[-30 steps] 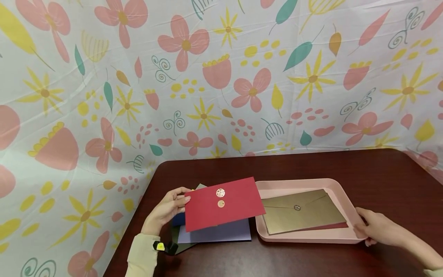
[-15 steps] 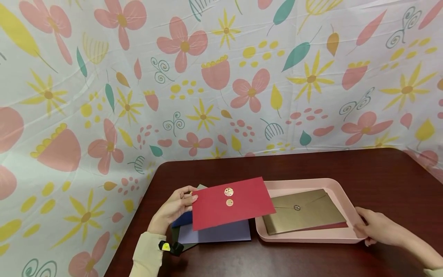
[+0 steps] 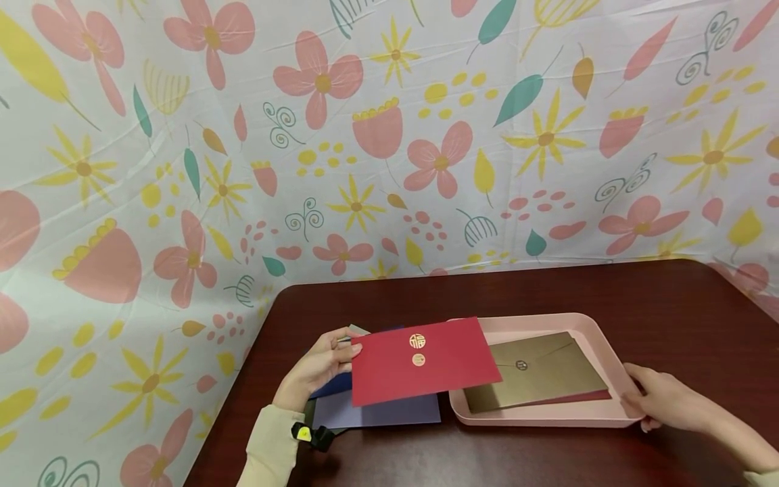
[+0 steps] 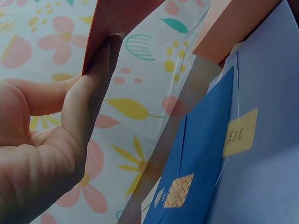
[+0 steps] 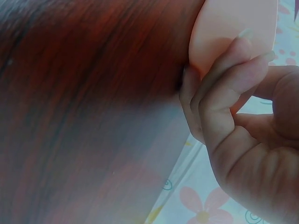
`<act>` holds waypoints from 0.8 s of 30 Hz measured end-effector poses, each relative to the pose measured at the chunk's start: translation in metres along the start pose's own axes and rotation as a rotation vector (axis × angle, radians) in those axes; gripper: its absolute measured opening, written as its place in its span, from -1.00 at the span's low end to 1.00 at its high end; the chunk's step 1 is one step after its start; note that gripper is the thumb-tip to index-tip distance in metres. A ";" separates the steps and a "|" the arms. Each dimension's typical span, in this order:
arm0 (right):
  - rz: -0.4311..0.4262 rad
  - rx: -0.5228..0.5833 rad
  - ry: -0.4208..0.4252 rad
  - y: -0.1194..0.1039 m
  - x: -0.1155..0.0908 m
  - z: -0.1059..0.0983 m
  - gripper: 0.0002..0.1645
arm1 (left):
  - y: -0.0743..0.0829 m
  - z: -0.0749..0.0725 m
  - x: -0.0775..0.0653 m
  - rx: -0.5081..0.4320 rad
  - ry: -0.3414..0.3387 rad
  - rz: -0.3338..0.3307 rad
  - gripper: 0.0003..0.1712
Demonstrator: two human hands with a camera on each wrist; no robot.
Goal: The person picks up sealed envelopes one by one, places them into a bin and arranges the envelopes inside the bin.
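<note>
My left hand [image 3: 319, 365] pinches the left edge of a red envelope [image 3: 420, 372] with a gold emblem and a round sticker. The envelope is held above the table, its right end over the near-left part of a pink tray [image 3: 548, 325]. Inside the tray lies a gold envelope [image 3: 535, 375], tilted, on top of a red one [image 3: 587, 398] that shows only along its edge. My right hand [image 3: 663, 399] grips the tray's right rim, thumb on one side and fingers curled on the other, as the right wrist view shows.
Beneath the held envelope lies a pile with a lavender envelope [image 3: 398, 412] and a blue envelope [image 4: 191, 149] bearing a patterned sticker. More envelopes are partly hidden there. The dark brown table [image 3: 517, 453] meets a flowered cloth [image 3: 389, 169] behind and at left.
My left hand has carried the red envelope to the right, from above the pile to partly over the tray. The right hand and the tray have stayed put.
</note>
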State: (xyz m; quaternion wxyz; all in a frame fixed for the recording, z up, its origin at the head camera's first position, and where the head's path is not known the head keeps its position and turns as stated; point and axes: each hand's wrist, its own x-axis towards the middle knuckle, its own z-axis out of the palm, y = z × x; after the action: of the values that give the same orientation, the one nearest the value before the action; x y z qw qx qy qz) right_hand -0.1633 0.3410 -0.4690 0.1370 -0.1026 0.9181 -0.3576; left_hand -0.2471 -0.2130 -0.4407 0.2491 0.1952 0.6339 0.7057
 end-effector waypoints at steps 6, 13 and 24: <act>-0.004 0.002 0.003 0.000 -0.001 0.000 -0.71 | -0.001 0.008 0.009 0.035 0.044 -0.055 -0.73; -0.026 -0.011 0.010 -0.002 -0.002 0.001 -0.77 | -0.001 0.014 0.015 0.021 0.082 -0.106 -0.66; -0.018 -0.017 0.013 -0.003 -0.002 0.001 -0.78 | -0.007 0.022 0.023 -0.007 0.078 -0.089 -0.64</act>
State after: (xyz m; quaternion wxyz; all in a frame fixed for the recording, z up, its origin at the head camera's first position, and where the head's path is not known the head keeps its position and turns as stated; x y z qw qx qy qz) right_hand -0.1607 0.3386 -0.4675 0.1270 -0.1099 0.9209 -0.3519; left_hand -0.2519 -0.1815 -0.4455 0.2560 0.1381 0.6486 0.7033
